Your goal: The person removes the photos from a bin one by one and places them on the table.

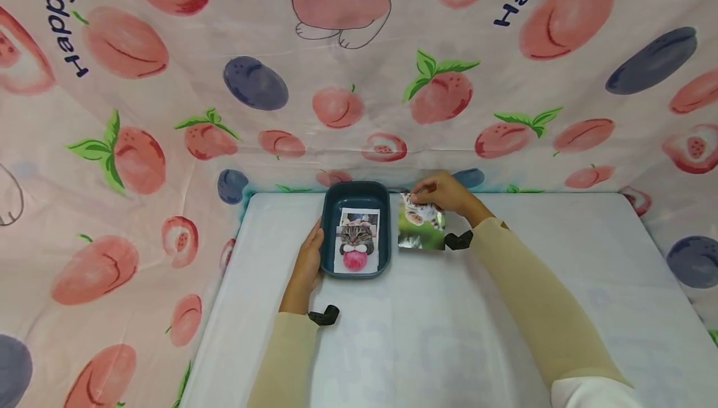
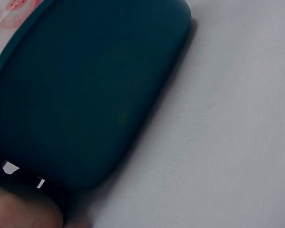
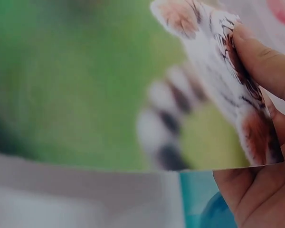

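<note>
A dark teal tray stands near the back edge of the table, with cat picture cards inside; the top one shows a tabby above a pink ball. My left hand holds the tray at its left side, some fingers hidden by it. In the left wrist view the tray's outer wall fills much of the frame. Just right of the tray, my right hand pinches a glossy photo by its upper edge. This photo has a green background and a white, striped animal, seen closely in the right wrist view.
A white cloth covers the table. Behind it and at the sides hangs a pink curtain printed with peaches and other fruit. Black wrist devices sit by both sleeves.
</note>
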A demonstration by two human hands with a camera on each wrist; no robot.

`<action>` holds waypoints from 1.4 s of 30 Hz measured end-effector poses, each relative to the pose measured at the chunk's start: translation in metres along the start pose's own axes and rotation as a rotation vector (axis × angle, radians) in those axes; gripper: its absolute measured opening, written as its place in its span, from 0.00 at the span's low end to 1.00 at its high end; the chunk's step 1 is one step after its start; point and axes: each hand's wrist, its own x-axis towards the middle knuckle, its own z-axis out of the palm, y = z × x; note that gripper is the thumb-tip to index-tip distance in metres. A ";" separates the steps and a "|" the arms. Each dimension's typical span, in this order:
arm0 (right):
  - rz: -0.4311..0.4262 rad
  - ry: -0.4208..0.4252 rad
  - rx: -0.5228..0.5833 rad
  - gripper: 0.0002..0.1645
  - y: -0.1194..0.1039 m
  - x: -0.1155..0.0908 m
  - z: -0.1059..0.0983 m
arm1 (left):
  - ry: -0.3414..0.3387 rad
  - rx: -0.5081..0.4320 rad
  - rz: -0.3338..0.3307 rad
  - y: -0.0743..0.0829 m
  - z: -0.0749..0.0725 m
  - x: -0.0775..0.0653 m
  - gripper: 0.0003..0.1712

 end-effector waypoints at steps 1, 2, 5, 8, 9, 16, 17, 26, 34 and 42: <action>0.007 0.003 0.004 0.14 0.004 -0.001 0.001 | -0.001 0.000 -0.003 0.001 0.000 0.000 0.27; 0.016 0.007 0.009 0.14 0.007 -0.001 0.002 | -0.004 0.001 -0.001 0.001 -0.001 0.000 0.27; 0.053 0.009 0.023 0.14 0.018 -0.001 0.007 | -0.003 0.005 -0.004 0.002 -0.001 0.001 0.27; 0.080 0.005 0.024 0.15 0.028 -0.002 0.013 | -0.009 0.007 -0.005 0.001 -0.001 0.000 0.27; 0.088 0.005 0.024 0.15 0.030 -0.002 0.015 | -0.010 0.007 -0.007 0.001 -0.001 0.000 0.27; 0.111 0.043 -0.031 0.16 0.046 0.001 0.025 | -0.015 0.032 -0.003 -0.001 -0.001 -0.001 0.27; 0.109 0.051 -0.033 0.16 0.047 0.001 0.026 | -0.013 0.036 -0.005 -0.001 -0.001 -0.001 0.27; 0.073 0.095 -0.058 0.14 0.054 0.008 0.032 | 0.005 0.033 -0.024 -0.001 -0.002 -0.001 0.26; 0.053 0.138 -0.126 0.15 0.046 0.009 0.034 | 0.004 0.037 -0.007 -0.001 -0.001 -0.001 0.27; 0.046 0.148 -0.142 0.18 0.048 0.009 0.031 | -0.032 0.016 0.045 -0.003 -0.002 0.000 0.28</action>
